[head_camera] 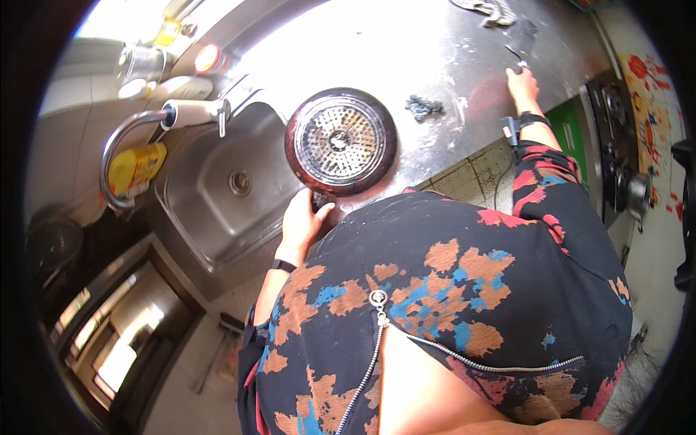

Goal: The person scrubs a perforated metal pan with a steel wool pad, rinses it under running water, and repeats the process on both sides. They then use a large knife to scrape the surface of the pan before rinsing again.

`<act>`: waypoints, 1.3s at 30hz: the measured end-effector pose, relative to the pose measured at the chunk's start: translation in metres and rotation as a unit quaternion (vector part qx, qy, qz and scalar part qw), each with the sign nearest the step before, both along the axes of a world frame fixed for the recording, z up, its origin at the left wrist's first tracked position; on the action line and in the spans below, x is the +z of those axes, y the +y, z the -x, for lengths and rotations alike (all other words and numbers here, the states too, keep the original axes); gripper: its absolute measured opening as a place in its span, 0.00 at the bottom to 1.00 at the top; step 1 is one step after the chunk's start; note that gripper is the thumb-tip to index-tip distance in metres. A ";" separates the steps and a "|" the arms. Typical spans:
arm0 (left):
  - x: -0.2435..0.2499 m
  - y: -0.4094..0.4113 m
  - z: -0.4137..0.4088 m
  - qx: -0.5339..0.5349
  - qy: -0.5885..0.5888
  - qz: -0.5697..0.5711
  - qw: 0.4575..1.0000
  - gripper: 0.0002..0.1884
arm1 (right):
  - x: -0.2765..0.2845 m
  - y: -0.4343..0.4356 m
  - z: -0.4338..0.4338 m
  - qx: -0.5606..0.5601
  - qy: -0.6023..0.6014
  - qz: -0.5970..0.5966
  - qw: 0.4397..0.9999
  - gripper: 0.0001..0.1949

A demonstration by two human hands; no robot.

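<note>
An upturned frying pan (340,140) lies at the sink's edge, its dotted metal base facing up and its side dark red-brown. My left hand (303,218) grips its short dark handle near my body. Further off to the right, my right hand (523,87) is closed around the end of a flat-bladed grey tool (523,38), whose exact kind is unclear. Between the hands, a dark steel-wool scourer (424,107) sits on the wet steel countertop (467,117), near whitish smears.
Left of the pan is a steel sink (217,179) with a curved faucet (122,141). Bottles and a glass jar (144,64) line the wall ledge. A crumpled cloth (492,12) lies at the far counter end. To the right stands a gas stove (611,125) with a metal pot (637,196).
</note>
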State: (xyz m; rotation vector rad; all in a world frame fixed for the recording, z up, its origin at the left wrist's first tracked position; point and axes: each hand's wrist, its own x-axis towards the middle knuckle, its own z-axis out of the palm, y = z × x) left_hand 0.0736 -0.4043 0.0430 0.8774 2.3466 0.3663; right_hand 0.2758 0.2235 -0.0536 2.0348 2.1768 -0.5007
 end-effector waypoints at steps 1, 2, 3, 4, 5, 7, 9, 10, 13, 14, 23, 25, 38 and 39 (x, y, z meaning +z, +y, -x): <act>-0.005 0.008 0.002 -0.009 0.025 -0.053 0.998 0.28 | 0.001 0.023 0.006 0.020 -0.014 -0.096 0.995 0.38; -0.010 0.014 0.003 -0.010 0.032 -0.068 0.997 0.28 | -0.002 0.030 0.001 0.040 0.002 -0.138 0.990 0.38; -0.016 0.022 0.005 0.003 0.026 -0.043 0.999 0.28 | 0.001 0.046 0.000 0.059 -0.020 -0.153 0.986 0.38; -0.016 0.023 0.004 0.012 0.020 -0.034 0.999 0.28 | 0.000 0.054 -0.001 0.032 -0.024 -0.171 0.984 0.37; -0.017 0.024 0.004 0.014 0.016 -0.056 0.998 0.28 | 0.002 0.065 -0.004 0.028 -0.044 -0.154 0.987 0.37; -0.018 0.026 0.003 0.031 0.007 -0.032 0.999 0.28 | 0.002 0.084 -0.009 -0.036 0.009 -0.128 0.991 0.37; -0.016 0.025 0.003 0.031 -0.005 -0.036 0.999 0.29 | 0.001 0.101 -0.016 -0.030 0.010 -0.108 0.994 0.34; -0.014 0.025 0.003 0.034 -0.010 -0.043 0.998 0.30 | 0.001 0.109 -0.020 -0.024 0.062 -0.080 0.995 0.30; -0.009 0.028 0.005 0.047 -0.031 -0.040 0.998 0.31 | 0.005 0.118 -0.027 -0.117 0.345 0.162 0.917 0.13; -0.007 0.029 0.006 0.048 -0.027 -0.041 0.998 0.31 | 0.011 0.119 -0.026 -0.211 0.429 0.285 0.831 0.06; -0.008 0.042 0.020 0.283 -0.033 -0.083 0.955 0.46 | 0.094 -0.013 0.009 -0.180 0.595 0.293 0.727 0.12; -0.011 0.053 0.029 0.288 0.017 -0.106 0.952 0.54 | 0.112 -0.061 0.025 -0.099 0.636 0.324 0.693 0.10; -0.001 0.110 0.052 0.221 -0.080 -0.156 0.959 0.70 | 0.118 -0.253 0.183 0.086 0.490 0.415 0.762 0.17; -0.002 0.111 0.050 0.222 -0.091 -0.167 0.956 0.71 | 0.115 -0.253 0.183 0.088 0.468 0.406 0.780 0.17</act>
